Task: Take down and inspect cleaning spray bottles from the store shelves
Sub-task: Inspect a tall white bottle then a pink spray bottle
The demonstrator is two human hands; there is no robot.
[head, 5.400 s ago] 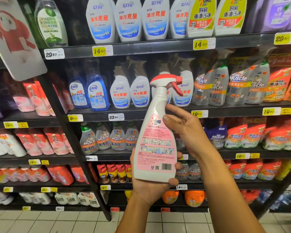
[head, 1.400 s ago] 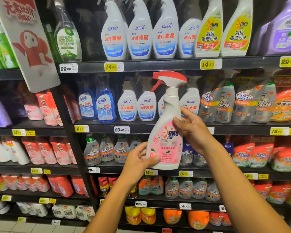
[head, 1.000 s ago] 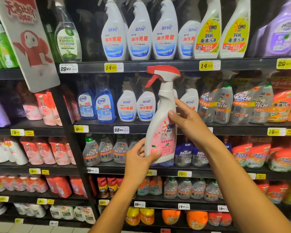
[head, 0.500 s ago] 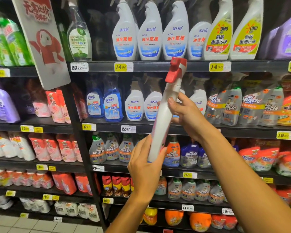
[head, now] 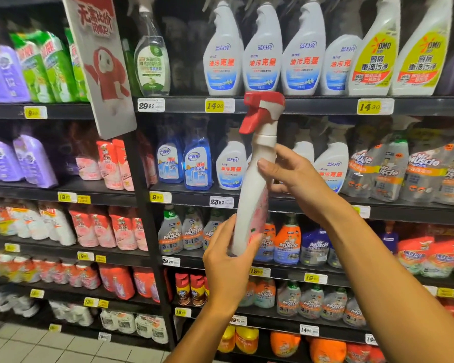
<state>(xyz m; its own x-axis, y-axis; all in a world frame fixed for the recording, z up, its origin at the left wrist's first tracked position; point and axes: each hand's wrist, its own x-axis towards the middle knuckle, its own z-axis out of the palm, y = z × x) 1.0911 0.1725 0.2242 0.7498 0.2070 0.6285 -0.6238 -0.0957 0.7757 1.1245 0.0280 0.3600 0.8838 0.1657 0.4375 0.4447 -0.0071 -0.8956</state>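
A white spray bottle with a pink label and a red trigger head [head: 252, 195] stands upright in front of the shelves, turned edge-on to me with the trigger pointing left. My left hand [head: 228, 263] cups its base from below and the left. My right hand [head: 291, 176] grips its neck and shoulder from the right, thumb across the front. The label's face is mostly turned away.
Dark store shelves [head: 286, 104] fill the view, packed with spray bottles: white and blue ones [head: 262, 51] and yellow ones [head: 375, 56] on top, grey ones [head: 378, 169] at right. A hanging sign [head: 100, 61] juts out at upper left. Tiled floor [head: 37, 347] lies below.
Over the earlier frames I turned the bottle from its back label to its front, then edge-on. Since half a second ago it has shifted slightly right and stands a little straighter.
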